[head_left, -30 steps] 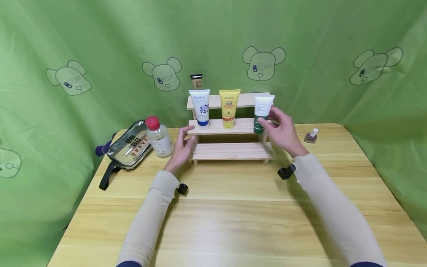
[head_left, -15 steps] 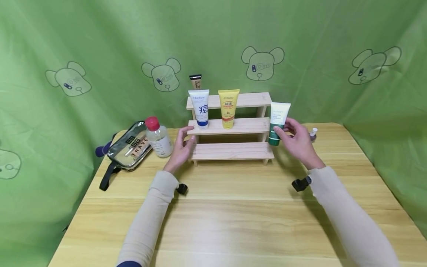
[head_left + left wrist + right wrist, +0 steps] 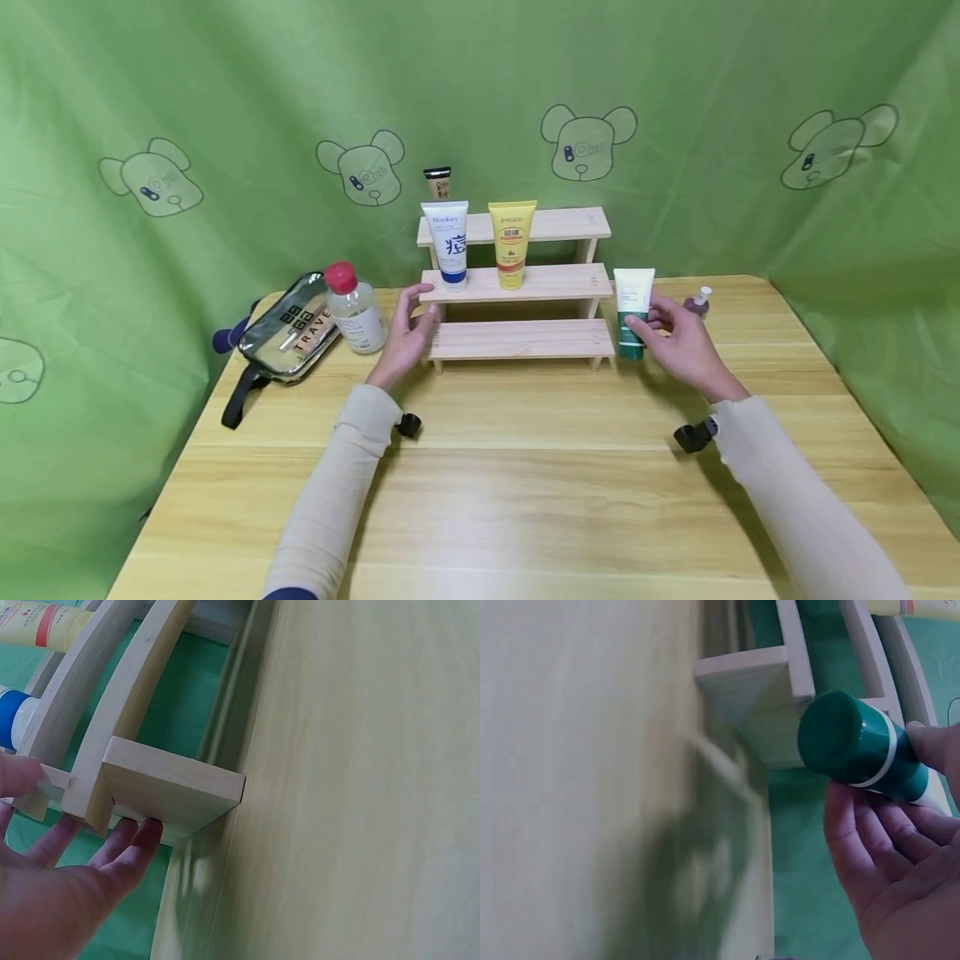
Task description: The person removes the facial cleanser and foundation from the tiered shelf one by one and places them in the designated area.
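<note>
A three-step wooden stand [image 3: 525, 337] stands on the table. My left hand [image 3: 405, 337] touches its left end; in the left wrist view the fingers of that hand [image 3: 67, 892] lie against the wood, loosely bent. Right of the stand, my right hand [image 3: 686, 346] pinches a white and green tube [image 3: 634, 308] upright, cap down. The right wrist view shows the green cap [image 3: 840, 739] close to the stand's end, with thumb and fingers of the hand [image 3: 907, 862] around the tube. A white and blue tube [image 3: 450, 242] and a yellow tube [image 3: 513, 242] stand on the middle step.
A small black-capped tube [image 3: 438, 183] stands at the back left of the stand. Left of it are a red-capped bottle [image 3: 362, 321] and a clear travel pouch [image 3: 288, 329]. A small purple bottle [image 3: 697, 303] is behind my right hand. A green curtain [image 3: 480, 100] hangs behind.
My right hand has carried the white and green tube off the middle step, rightward and then down toward the near side, beside the stand. My left hand has hardly moved.
</note>
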A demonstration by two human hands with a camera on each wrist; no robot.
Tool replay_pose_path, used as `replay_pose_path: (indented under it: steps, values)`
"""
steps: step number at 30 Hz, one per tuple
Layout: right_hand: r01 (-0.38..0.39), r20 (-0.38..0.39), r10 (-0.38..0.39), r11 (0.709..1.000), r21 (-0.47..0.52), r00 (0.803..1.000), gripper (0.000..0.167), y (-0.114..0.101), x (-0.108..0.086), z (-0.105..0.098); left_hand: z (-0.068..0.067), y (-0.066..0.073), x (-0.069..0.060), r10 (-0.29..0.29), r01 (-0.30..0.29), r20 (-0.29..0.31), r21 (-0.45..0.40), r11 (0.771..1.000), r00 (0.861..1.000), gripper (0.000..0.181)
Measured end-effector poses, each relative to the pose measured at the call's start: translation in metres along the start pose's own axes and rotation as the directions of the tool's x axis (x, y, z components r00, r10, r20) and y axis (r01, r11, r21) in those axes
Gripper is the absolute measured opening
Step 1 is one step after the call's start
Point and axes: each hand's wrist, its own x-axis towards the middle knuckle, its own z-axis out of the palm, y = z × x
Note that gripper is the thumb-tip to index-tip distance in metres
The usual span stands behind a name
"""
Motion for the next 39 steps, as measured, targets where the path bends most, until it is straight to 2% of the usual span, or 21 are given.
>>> replay_pose_path:
  steps: [5,10,17,27,33,39]
  values:
    - [-0.021,0.047,0.024,0.998,-0.057,0.999,0.061,0.009,-0.005,-0.001,-0.001,0.0,0.0,-0.013,0.013,0.0,-0.004,1.0,1.0,0.041]
    - [-0.031,0.087,0.036,0.998,-0.063,0.996,0.065,0.019,-0.008,0.001,-0.001,-0.001,-0.001,-0.011,0.011,-0.008,-0.005,1.0,1.0,0.041]
    - [-0.029,0.115,0.038,0.996,-0.08,0.993,0.058,0.028,-0.009,0.006,0.001,-0.001,-0.001,-0.003,0.003,-0.013,0.003,1.0,1.0,0.042]
    - [-0.123,0.167,0.127,0.992,-0.032,0.978,0.067,0.035,-0.008,0.01,-0.001,0.001,-0.003,-0.032,0.032,0.006,-0.007,0.999,0.999,0.042]
    - [-0.115,0.11,0.127,0.987,-0.109,0.986,0.064,0.034,-0.006,0.014,-0.001,0.001,-0.001,-0.023,0.023,0.014,0.004,1.0,1.0,0.042]
    - [-0.198,0.029,0.201,0.977,-0.08,0.979,0.063,0.031,-0.007,0.014,-0.003,0.002,0.001,-0.029,0.029,0.029,0.01,1.0,0.999,0.042]
